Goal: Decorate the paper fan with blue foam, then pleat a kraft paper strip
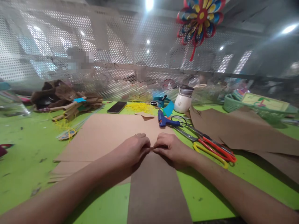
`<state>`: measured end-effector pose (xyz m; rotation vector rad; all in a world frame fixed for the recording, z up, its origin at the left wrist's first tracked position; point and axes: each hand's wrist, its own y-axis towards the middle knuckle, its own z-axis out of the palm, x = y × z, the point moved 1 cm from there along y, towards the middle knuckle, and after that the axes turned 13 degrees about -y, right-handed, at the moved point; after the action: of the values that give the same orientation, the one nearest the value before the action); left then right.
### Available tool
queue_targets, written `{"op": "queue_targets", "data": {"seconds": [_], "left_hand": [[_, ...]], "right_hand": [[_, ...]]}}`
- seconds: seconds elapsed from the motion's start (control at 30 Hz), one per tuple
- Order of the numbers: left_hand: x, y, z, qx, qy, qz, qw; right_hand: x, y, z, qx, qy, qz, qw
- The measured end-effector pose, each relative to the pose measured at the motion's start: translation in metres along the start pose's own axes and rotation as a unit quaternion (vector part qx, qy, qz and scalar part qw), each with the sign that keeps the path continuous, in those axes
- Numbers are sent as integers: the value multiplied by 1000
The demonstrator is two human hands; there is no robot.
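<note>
A long strip of brown paper point(157, 193) runs from the near table edge up to both hands. My left hand point(137, 150) pinches the strip's far edge, which looks narrowly rolled or folded. Close beside it, my right hand point(171, 148) pinches the same edge, with a small gap between the two hands. Under and behind them lies a stack of lighter brown paper sheets point(100, 133). A blue glue gun point(167, 120) rests just beyond my right hand.
Scissors with yellow handles point(207, 152) and others with red handles point(219, 147) lie right of the hands. Behind are a phone point(117, 107), yellow shreds point(140, 107), a white bottle point(183, 100) and a green basket point(259, 109). Brown paper point(245, 130) covers the right side.
</note>
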<state>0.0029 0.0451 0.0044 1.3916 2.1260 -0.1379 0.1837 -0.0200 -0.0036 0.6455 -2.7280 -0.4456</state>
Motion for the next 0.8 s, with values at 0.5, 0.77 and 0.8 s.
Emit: {"op": "queue_targets", "data": {"seconds": [0.5, 0.77, 0.8], "left_hand": [[-6, 3, -8, 31, 16, -29, 999], [-7, 3, -10, 42, 24, 4, 999], [-6, 3, -10, 40, 16, 10, 999]], "right_hand": [[6, 1, -1, 4, -12, 3, 1000], [7, 1, 2, -8, -38, -26, 999], [6, 1, 1, -6, -41, -23, 999]]}}
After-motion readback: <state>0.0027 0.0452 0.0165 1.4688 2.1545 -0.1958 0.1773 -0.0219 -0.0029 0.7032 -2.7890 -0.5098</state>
